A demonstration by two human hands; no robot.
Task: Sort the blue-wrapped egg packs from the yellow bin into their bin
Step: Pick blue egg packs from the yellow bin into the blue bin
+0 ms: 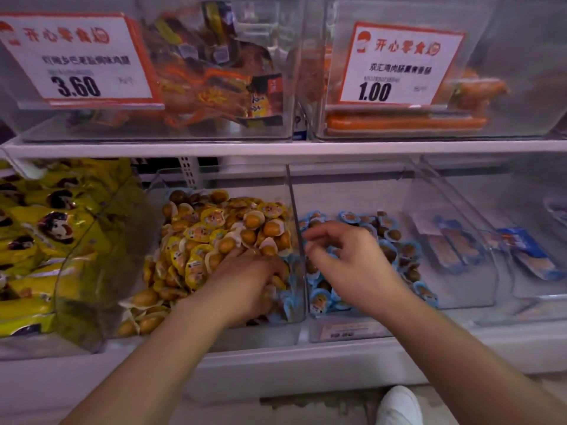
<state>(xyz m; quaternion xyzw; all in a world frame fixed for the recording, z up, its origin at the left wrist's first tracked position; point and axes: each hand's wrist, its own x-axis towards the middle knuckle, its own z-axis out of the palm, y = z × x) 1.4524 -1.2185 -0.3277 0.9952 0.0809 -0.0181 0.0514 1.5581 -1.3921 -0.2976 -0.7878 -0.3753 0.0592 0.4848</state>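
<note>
Glossy blue-wrapped egg packs (319, 299) | left hand (251, 277) buried | right hand (346, 259) curled

The fingertips of the left hand (254, 277) are buried among the egg packs (214, 237), the small print on the price cards (76, 56) is blurred, and the white shoe (399, 406) is cut by the bottom edge.

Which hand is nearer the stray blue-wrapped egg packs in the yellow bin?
Left. The left hand digs among the stray blue packs; the right hand hovers over the neighbouring blue bin.
</note>
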